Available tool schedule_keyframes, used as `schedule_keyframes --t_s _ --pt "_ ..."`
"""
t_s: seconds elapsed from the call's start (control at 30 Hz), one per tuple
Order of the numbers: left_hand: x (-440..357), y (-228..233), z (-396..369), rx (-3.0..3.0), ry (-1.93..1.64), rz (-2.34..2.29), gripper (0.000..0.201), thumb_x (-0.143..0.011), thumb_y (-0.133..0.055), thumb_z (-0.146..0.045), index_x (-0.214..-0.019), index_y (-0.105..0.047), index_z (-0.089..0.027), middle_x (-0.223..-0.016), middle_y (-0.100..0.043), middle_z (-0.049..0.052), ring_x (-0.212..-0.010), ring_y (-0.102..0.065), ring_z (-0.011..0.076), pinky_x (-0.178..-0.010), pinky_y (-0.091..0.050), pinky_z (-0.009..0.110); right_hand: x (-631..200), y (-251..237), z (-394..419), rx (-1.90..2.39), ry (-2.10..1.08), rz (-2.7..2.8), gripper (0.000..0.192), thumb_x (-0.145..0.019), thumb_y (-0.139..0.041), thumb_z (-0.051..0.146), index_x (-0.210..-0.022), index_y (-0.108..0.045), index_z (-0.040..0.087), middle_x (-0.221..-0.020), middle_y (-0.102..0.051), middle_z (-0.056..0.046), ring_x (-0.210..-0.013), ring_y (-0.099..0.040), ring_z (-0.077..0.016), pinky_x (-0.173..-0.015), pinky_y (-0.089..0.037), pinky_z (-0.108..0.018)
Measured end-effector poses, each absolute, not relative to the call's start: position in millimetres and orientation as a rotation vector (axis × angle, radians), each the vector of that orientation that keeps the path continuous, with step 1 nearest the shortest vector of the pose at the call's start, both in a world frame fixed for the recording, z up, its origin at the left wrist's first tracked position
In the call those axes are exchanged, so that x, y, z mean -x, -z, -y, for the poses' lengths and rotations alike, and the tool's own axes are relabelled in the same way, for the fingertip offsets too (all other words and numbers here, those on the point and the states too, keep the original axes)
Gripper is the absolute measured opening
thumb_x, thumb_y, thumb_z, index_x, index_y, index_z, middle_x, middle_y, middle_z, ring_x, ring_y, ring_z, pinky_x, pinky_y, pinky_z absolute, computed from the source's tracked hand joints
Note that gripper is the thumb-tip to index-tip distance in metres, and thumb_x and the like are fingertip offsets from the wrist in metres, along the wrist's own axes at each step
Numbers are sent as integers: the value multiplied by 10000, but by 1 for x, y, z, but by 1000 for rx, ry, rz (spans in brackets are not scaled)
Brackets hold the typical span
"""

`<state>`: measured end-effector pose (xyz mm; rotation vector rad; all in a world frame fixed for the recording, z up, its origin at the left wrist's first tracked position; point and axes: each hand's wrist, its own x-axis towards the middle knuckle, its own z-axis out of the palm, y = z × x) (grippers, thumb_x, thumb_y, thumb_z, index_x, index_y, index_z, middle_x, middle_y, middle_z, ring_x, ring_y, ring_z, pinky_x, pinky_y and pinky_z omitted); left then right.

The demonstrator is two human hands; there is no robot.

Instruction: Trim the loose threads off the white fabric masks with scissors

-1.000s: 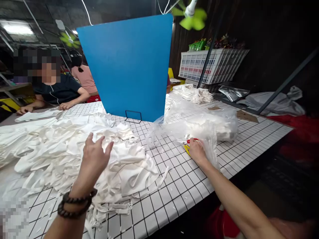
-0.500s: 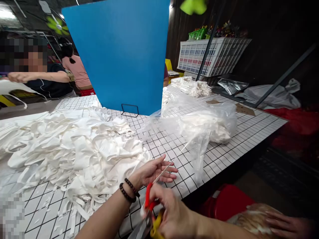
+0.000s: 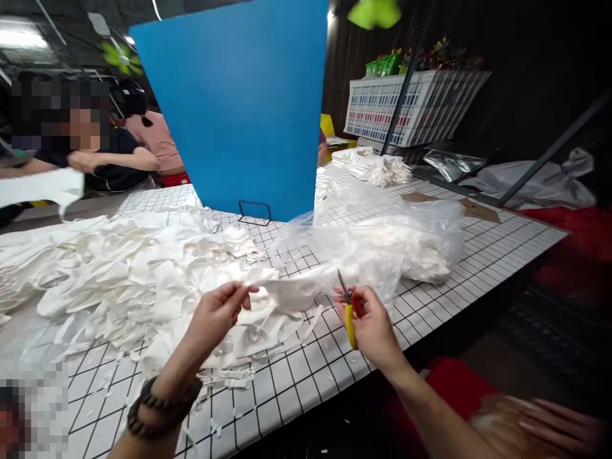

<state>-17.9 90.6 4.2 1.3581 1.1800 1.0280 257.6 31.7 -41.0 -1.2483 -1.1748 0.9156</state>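
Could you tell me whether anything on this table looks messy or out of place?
Small white fabric offcuts lie scattered over the gridded table near its front edge, below the heap of white cloth. Nothing looks damaged.

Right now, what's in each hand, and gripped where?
The left hand pinches the edge of a white fabric piece at its fingertips. The right hand holds scissors by the yellow and red handles, blades pointing up.

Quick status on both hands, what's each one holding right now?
Left hand: closed, pinching a white fabric piece by its edge.
Right hand: closed around the scissors, blades pointing up beside the fabric.
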Motion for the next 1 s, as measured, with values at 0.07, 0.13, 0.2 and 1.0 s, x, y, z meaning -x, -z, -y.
schedule_keyframes --t_s 0.07,0.13,0.2,1.0 --pt "34 -3 -66 -1569 -858 -1316 311 -831 -632 -453 -701 -692 -177 -674 -617 21 -498 -445 98 -447 -329 194 -262 51 -46 1293 -855 1212 257 -797 -676 276 -975 -495 234 -1097 -639 -69 -966 -625 -196 -817 -510 -329" --pt "38 4 -40 -1692 -693 -1392 329 -852 -603 -444 -666 -688 -186 -694 -654 33 -597 -536 144 -530 -399 212 -259 53 -56 1320 -875 1334 236 -778 -659 241 -955 -504 232 -1110 -634 -63 -925 -618 -184 -760 -507 -296" --pt "36 14 -18 -1658 -590 -1429 335 -877 -557 -463 -749 -708 -193 -706 -669 35 -605 -561 156 -548 -428 222 -249 50 -62 1313 -944 1525 212 -768 -647 231 -933 -513 229 -1102 -634 -52 -837 -605 -163 -693 -491 -271" --pt "-28 50 2 -921 -940 -912 330 -816 -685 -444 -875 -702 -119 -884 -686 102 -677 -660 149 -660 -540 275 -230 66 -37 1192 -904 1580 189 -728 -602 170 -878 -499 225 -888 -588 -11 -680 -512 -138 -614 -430 -243"
